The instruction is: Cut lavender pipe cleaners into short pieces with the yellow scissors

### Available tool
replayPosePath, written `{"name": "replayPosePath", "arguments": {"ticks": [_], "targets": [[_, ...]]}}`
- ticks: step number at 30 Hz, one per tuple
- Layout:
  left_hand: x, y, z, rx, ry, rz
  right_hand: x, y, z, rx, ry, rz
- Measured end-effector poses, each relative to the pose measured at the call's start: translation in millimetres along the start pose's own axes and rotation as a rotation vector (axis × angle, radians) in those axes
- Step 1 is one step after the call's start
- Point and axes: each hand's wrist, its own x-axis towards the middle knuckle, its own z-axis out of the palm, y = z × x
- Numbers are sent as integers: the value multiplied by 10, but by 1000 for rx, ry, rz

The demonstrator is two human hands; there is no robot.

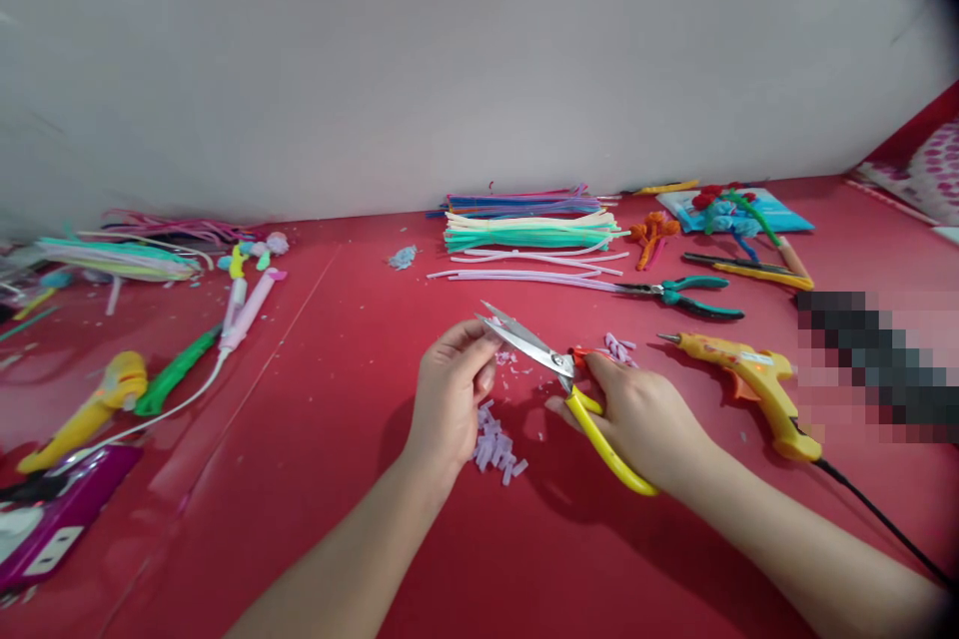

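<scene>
My right hand [636, 409] grips a pair of scissors [528, 347] with one yellow and one red-orange handle. The blades are slightly apart, their tips pointing left at the fingertips of my left hand [456, 394]. Thumb and forefinger of the left hand are pinched together right at the blades; what sits between them is too small to make out. Below, beside the left hand, lies a loose pile of short lilac pieces [495, 449]. Tiny pink-lilac scraps [506, 357] are scattered behind the blades. More lilac pieces [620, 349] lie just beyond the right hand.
Bundled pipe cleaners [531, 232] lie along the wall, with green-handled pliers [681, 295] in front. At right are a yellow glue gun [741, 374] with a cord and a blue packet [775, 210]. Left stand a pink corded tool [251, 310] and a purple power strip [75, 519].
</scene>
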Motion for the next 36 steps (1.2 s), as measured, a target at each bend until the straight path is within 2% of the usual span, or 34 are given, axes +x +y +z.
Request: {"name": "replayPosePath", "arguments": {"ticks": [14, 30, 36], "targets": [[-11, -45, -6, -45, 16, 32, -15, 14, 67, -30, 21, -28], [-20, -29, 1, -59, 5, 1, -15, 0, 25, -37, -29, -12], [-20, -21, 4, -66, -11, 7, -13, 24, 41, -43, -7, -29]]}}
